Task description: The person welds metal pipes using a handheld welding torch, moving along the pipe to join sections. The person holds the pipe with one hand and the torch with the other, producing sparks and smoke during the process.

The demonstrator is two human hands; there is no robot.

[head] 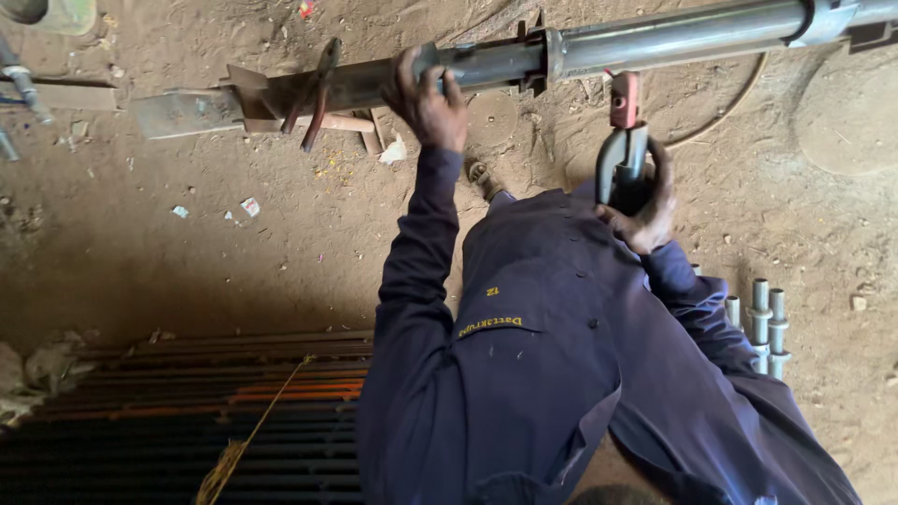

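Dusty dirt ground lies under a long steel pipe [655, 42] running across at 12 o'clock. Left hand [428, 103] wraps tight around it. Right hand [645, 210] at 2 o'clock clenches a grey clamp tool [622, 154] hanging just below the pipe, not clearly fastened yet.

The long steel pipe [655, 42] runs off the right edge, its far end out of sight. The left hand [428, 98] wraps over it, fingertips hidden behind the tube. The right hand [645, 210] covers the lower part of the grey curved handle [622, 164], so its base can't be made out. The short pipe stubs [762, 323] are partly hidden behind the sleeve. The stacked bars [187, 421] sink into shadow and leave the bottom edge.
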